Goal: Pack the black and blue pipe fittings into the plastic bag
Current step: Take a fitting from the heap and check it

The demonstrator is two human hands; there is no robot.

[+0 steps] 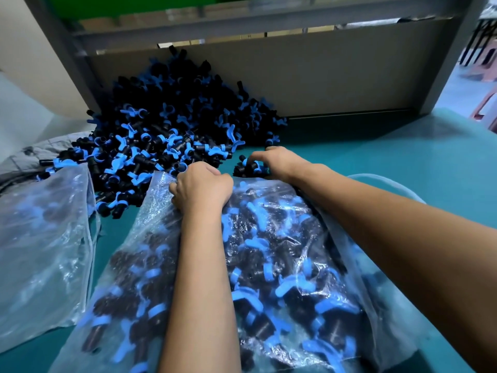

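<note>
Plastic bag [269, 265] of fittings lies on teal table [403, 157]; left hand [201, 185] grips its mouth, right hand [277, 161] pinches loose fittings [246, 166] beside the pile [166, 130]

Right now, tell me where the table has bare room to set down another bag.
Bare teal table lies right of the loose fitting pile, below the cardboard panel, beyond the right hand. Crowded: the left half, where the pile, the open bag gripped by the left hand, and a second bag leave only narrow strips.
</note>
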